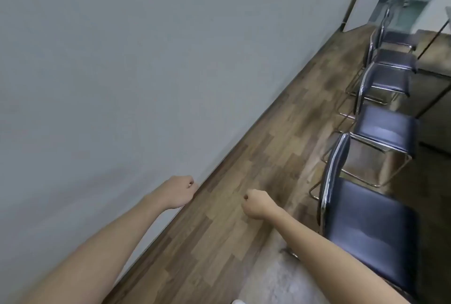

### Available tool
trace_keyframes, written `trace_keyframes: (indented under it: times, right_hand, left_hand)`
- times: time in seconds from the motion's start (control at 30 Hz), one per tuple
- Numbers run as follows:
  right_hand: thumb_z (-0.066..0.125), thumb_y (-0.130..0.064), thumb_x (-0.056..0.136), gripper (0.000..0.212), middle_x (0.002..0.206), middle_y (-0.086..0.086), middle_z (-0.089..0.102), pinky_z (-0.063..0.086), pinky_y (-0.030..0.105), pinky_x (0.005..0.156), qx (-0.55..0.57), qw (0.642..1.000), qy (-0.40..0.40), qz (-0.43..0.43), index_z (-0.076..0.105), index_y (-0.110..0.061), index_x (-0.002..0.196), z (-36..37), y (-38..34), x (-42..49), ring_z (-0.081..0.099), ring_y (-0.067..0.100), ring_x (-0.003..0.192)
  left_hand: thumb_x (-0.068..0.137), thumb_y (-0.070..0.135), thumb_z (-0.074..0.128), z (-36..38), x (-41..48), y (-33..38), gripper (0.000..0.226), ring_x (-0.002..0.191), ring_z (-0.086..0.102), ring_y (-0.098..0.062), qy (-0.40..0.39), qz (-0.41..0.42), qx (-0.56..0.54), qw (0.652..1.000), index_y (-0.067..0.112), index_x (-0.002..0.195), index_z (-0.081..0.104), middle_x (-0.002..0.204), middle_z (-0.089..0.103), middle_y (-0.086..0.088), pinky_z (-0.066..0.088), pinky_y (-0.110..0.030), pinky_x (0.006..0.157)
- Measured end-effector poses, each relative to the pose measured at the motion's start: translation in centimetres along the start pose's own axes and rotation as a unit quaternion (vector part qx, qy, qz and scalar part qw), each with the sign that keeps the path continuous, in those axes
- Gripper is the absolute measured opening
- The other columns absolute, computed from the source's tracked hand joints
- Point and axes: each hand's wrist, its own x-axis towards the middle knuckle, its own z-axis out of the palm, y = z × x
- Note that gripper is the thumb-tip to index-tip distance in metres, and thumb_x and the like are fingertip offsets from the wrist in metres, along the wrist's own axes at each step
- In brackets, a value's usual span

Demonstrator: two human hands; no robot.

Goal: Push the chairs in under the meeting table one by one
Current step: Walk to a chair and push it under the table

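L grip fisted empty, R grip same, chair nearby

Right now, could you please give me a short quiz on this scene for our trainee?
1. True or false: the left hand grips the nearest chair.
2. On which side of the person does that chair stand: A left, B right?
3. Fill in: the right hand is a closed fist above the ____ floor.
Key: 1 false; 2 B; 3 wood.
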Motion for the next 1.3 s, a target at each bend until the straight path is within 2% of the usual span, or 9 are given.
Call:
trace_keyframes:
  times: [0.07, 0.33, 0.5, 0.73, 0.8, 0.9, 1.07, 1.2, 1.3]
  right_hand:
    - [0.038, -0.015, 0.089, 0.021, 0.094, 0.013, 0.062, 0.040, 0.026, 0.068, 0.000, 1.000, -0.004, 0.016, 0.044, -0.012, 0.070, 0.2, 1.4, -0.3, 0.062, 0.030, 0.093]
    - [0.038, -0.020, 0.092, 0.033, 0.118, 0.016, 0.063, 0.048, 0.031, 0.084, 0.037, 0.992, -0.016, 0.117, 0.060, -0.002, 0.111, 1.9, 6.4, -3.0, 0.059, 0.033, 0.110]
    - [0.038, -0.017, 0.090, 0.022, 0.107, 0.018, 0.064, 0.041, 0.028, 0.071, 0.088, 0.979, -0.006, 0.186, 0.041, -0.013, 0.068, 3.5, 7.6, -4.5, 0.055, 0.027, 0.086]
    - [0.040, -0.015, 0.091, 0.024, 0.113, 0.017, 0.066, 0.049, 0.034, 0.078, 0.137, 0.952, 0.018, 0.272, 0.059, -0.002, 0.096, 5.8, 7.3, -6.2, 0.062, 0.033, 0.104]
    - [0.039, -0.010, 0.092, 0.019, 0.115, 0.018, 0.066, 0.050, 0.035, 0.082, 0.130, 0.950, 0.008, 0.284, 0.057, -0.004, 0.088, 6.5, 6.9, -6.4, 0.062, 0.032, 0.106]
    - [0.039, -0.010, 0.091, 0.018, 0.115, 0.017, 0.065, 0.041, 0.028, 0.073, 0.151, 0.938, 0.024, 0.312, 0.045, -0.011, 0.074, 7.6, 6.5, -6.7, 0.060, 0.028, 0.099]
    - [0.039, -0.014, 0.089, 0.029, 0.102, 0.019, 0.064, 0.036, 0.025, 0.069, 0.220, 0.901, 0.057, 0.370, 0.034, -0.016, 0.061, 9.5, 6.1, -7.0, 0.047, 0.024, 0.081]
    - [0.040, -0.013, 0.087, 0.029, 0.084, 0.013, 0.051, 0.035, 0.026, 0.067, 0.243, 0.882, 0.063, 0.399, 0.032, -0.017, 0.060, 10.9, 5.6, -7.4, 0.045, 0.026, 0.079]
    - [0.040, -0.013, 0.086, 0.025, 0.085, 0.009, 0.052, 0.036, 0.027, 0.069, 0.263, 0.871, 0.063, 0.410, 0.035, -0.017, 0.063, 11.5, 5.3, -7.7, 0.044, 0.025, 0.084]
  left_hand:
    - [0.100, 0.037, 0.032, 0.5, 0.4, 0.5, 0.035, 0.081, 0.059, -0.018, -0.007, -0.003, 0.009, 1.000, 0.015, 0.106, 0.060, 0.098, 0.063, -0.001, 0.040, -0.027, 0.061]
    - [0.101, 0.036, 0.032, 2.4, 4.2, 2.2, 0.036, 0.089, 0.058, -0.017, -0.054, 0.054, 0.068, 0.995, 0.014, 0.105, 0.061, 0.101, 0.064, -0.002, 0.043, -0.028, 0.071]
    - [0.101, 0.035, 0.032, 2.4, 7.6, 3.4, 0.032, 0.081, 0.054, -0.015, -0.079, 0.109, 0.104, 0.986, 0.019, 0.082, 0.051, 0.087, 0.059, 0.003, 0.040, -0.028, 0.068]
    - [0.101, 0.037, 0.032, 3.7, 10.5, 5.1, 0.039, 0.100, 0.059, -0.024, -0.135, 0.187, 0.161, 0.960, 0.010, 0.103, 0.060, 0.109, 0.064, -0.007, 0.046, -0.030, 0.082]
    - [0.100, 0.037, 0.032, 4.4, 10.9, 5.3, 0.037, 0.095, 0.058, -0.024, -0.153, 0.205, 0.177, 0.950, 0.012, 0.094, 0.059, 0.103, 0.064, -0.006, 0.044, -0.031, 0.077]
    - [0.100, 0.040, 0.034, 5.4, 11.5, 5.5, 0.033, 0.085, 0.057, -0.022, -0.180, 0.234, 0.180, 0.938, 0.019, 0.081, 0.050, 0.091, 0.059, -0.003, 0.039, -0.032, 0.067]
    - [0.099, 0.040, 0.036, 6.3, 12.7, 6.6, 0.030, 0.085, 0.056, -0.023, -0.206, 0.291, 0.197, 0.913, 0.022, 0.077, 0.047, 0.095, 0.061, -0.007, 0.039, -0.032, 0.069]
    - [0.100, 0.039, 0.035, 7.1, 13.4, 7.7, 0.031, 0.085, 0.055, -0.025, -0.212, 0.325, 0.224, 0.894, 0.023, 0.075, 0.044, 0.099, 0.064, -0.010, 0.038, -0.032, 0.070]
    - [0.100, 0.039, 0.036, 8.0, 13.8, 8.5, 0.029, 0.086, 0.053, -0.025, -0.213, 0.342, 0.235, 0.885, 0.022, 0.079, 0.046, 0.104, 0.065, -0.013, 0.036, -0.031, 0.069]
